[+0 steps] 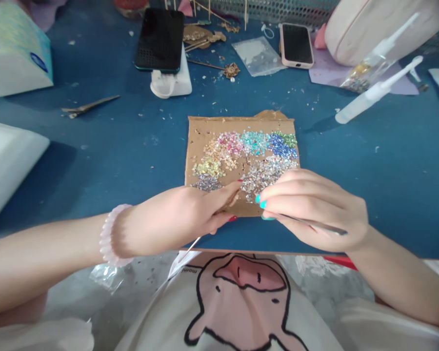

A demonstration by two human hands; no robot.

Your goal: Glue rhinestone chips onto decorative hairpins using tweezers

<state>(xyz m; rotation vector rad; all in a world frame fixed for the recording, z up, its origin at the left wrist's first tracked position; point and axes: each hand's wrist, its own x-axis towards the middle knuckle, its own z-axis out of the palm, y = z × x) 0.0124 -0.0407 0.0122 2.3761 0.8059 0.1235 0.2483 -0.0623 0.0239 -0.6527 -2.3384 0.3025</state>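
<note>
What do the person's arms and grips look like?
The left grip has bright red nails, and a chunky, pale pink beaded bracelet circles that wrist. The right grip has shiny turquoise nails and no bracelet showing. Both forearms are bare, with no sleeves reaching the wrists.

Brown cardboard sheet (pixel 197 146), flat on blue bench (pixel 124 146), ragged flap at far edge. Tiny glittering chips (pixel 265 175) scattered across in loose colour patches, silvery one widest. Slender metal tool (pixel 314 223) slanted in right hand (pixel 322 207); thin pale stick (pixel 190 248) jutting from beneath left hand (pixel 175 217).
</note>
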